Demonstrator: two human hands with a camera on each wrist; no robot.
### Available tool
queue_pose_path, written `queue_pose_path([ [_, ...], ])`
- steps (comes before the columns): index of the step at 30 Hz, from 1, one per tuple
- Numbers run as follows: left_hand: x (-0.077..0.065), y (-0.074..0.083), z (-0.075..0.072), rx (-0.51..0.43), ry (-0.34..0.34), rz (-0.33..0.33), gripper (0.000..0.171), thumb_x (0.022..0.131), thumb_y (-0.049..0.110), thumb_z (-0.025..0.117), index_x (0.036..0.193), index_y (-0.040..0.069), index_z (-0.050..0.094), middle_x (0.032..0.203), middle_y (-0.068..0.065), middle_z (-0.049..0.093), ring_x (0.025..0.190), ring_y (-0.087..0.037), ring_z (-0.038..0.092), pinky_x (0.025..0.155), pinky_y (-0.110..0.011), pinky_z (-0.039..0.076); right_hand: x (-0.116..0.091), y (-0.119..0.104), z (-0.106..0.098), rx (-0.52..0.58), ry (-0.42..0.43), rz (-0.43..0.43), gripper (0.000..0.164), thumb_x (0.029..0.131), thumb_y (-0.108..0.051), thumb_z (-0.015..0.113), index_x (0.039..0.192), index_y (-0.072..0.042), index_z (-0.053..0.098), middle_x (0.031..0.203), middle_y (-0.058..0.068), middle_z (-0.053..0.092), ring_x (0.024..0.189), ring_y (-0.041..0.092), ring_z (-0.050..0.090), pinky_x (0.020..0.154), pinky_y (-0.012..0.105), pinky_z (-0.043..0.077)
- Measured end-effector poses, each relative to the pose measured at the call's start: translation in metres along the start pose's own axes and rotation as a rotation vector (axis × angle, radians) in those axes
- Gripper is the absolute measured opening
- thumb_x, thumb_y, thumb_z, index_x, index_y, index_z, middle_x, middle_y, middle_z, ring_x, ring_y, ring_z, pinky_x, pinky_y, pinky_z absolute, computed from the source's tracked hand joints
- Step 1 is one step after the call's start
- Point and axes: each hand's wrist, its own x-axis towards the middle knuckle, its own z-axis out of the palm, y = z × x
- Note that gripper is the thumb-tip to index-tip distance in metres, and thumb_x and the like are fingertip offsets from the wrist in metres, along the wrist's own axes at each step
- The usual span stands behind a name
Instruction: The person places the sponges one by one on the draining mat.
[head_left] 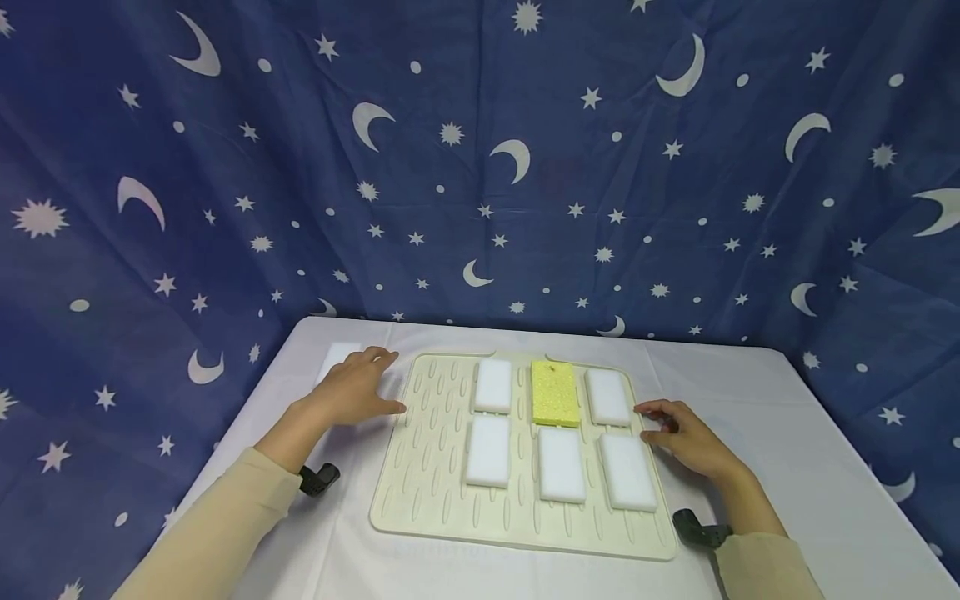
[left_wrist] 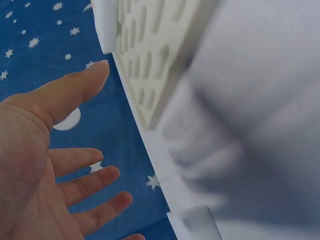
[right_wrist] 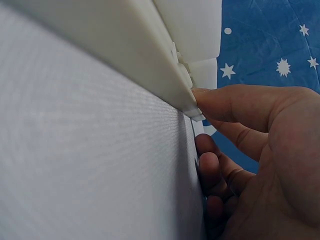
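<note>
A cream drying mat (head_left: 420,492) with raised oval ridges lies on the white table. Several white sponge blocks (head_left: 561,467) and a yellow sponge (head_left: 555,392) rest in two rows on its middle and right part. My left hand (head_left: 356,387) hovers beside the mat's left edge, thumb and fingers spread, holding nothing; in the left wrist view the mat's corner (left_wrist: 147,105) is apart from it. On the right, my right hand (head_left: 693,442) is at the mat's edge, thumb tip (right_wrist: 202,95) touching it and the other fingers loosely bent near the tabletop.
Another white block (head_left: 341,357) lies on the table at the far left, partly behind my left hand. The table (head_left: 750,387) backs onto a blue curtain (head_left: 480,167) with moons and stars. Dark wrist cameras (head_left: 697,529) sit on both wrists.
</note>
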Motion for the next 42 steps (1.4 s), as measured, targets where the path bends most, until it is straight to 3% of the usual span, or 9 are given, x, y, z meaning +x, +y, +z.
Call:
queue_pose_path([
  [7,0.005,-0.018,-0.001,-0.007,-0.005,-0.029,0.093,0.086,0.045,0.081,0.159,0.004,0.039,0.160,-0.019,0.040,0.143,-0.047,0.039,0.110,-0.067,0.038,0.001,-0.001,-0.001,0.009,0.002,0.001,0.046,0.093,-0.018,0.076,0.136,-0.006,0.063,0.130,0.021,0.052,0.105,0.026,0.046,0.083,0.032,0.040],
  [17,0.009,-0.041,-0.005,0.017,0.006,-0.036,0.082,0.090,0.029,0.076,0.158,0.000,0.039,0.163,-0.026,0.032,0.146,-0.053,0.033,0.108,-0.073,0.036,0.002,-0.001,0.000,0.016,0.006,-0.001,0.046,0.093,-0.018,0.076,0.136,-0.006,0.063,0.130,0.021,0.052,0.106,0.026,0.046,0.084,0.033,0.040],
  [25,0.015,-0.059,-0.006,0.018,-0.027,-0.048,0.080,0.089,0.021,0.071,0.158,-0.002,0.037,0.165,-0.029,0.025,0.147,-0.057,0.028,0.108,-0.077,0.032,0.001,-0.001,-0.001,0.027,0.008,-0.001,0.046,0.092,-0.017,0.076,0.135,-0.006,0.064,0.130,0.022,0.052,0.100,0.024,0.045,0.080,0.029,0.040],
  [42,0.021,-0.075,-0.009,-0.013,-0.123,-0.117,0.085,0.088,0.025,0.070,0.159,-0.004,0.033,0.166,-0.032,0.019,0.150,-0.059,0.019,0.111,-0.082,0.021,0.001,0.000,-0.001,0.030,0.005,0.001,0.046,0.093,-0.019,0.076,0.135,-0.006,0.064,0.130,0.021,0.052,0.104,0.026,0.046,0.083,0.031,0.040],
])
